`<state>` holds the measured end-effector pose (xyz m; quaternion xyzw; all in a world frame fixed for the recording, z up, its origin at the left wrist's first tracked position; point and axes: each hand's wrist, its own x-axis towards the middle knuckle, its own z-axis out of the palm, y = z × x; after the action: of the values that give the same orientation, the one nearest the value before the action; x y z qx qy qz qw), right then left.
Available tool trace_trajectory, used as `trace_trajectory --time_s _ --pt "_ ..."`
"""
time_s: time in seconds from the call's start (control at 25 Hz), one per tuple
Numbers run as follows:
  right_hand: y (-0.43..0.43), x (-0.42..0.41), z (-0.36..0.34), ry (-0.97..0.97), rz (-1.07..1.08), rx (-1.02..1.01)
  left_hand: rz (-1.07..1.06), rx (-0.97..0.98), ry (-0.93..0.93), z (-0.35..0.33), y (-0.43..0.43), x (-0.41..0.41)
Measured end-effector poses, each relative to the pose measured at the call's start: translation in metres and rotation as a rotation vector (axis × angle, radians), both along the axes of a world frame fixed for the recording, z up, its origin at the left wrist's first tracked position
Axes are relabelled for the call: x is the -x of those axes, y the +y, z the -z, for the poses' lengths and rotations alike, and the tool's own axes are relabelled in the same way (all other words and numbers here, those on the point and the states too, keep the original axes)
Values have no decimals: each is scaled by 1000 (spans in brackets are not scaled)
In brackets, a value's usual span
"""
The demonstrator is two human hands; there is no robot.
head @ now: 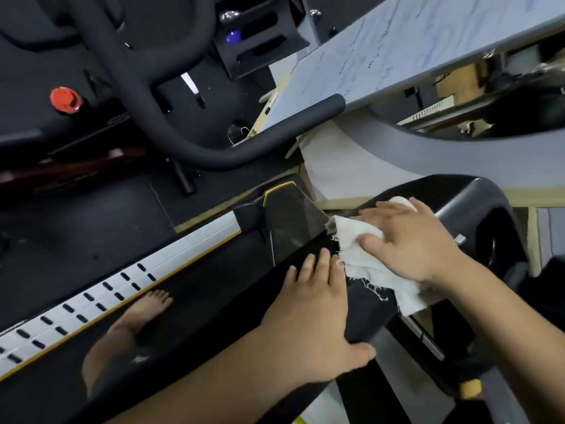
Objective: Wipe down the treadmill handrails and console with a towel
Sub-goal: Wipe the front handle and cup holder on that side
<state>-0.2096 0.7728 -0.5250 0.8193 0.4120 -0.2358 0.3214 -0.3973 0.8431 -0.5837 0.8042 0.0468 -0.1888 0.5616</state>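
Right hand (415, 240) apparently hides towel's (367, 264) middle.

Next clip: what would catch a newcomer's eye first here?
The white towel at center right, pressed flat under the right hand on a dark treadmill surface. Just below it, the left hand rests open on that surface. At upper left, a red knob stands out against black equipment.

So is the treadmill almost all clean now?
Hard to tell what's already clean; no surface looks visibly different. Right now the right hand presses the white towel on a black treadmill part, while the left hand rests flat beside it. The curved black handrail isn't being touched.
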Motion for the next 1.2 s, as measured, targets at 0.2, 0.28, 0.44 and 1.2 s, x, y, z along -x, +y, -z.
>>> trace_trajectory --time_s 0.2,0.28,0.44,1.2 --pt "-17 28 -34 307 -71 -193 -63 134 164 10 5 1" --pt "-3 -2 -23 170 40 -54 -10 129 199 10 6 0" --pt "47 -7 49 87 89 353 -7 140 209 5 9 1" --pt "-56 -3 -30 129 3 -536 114 200 95 11 23 -4"
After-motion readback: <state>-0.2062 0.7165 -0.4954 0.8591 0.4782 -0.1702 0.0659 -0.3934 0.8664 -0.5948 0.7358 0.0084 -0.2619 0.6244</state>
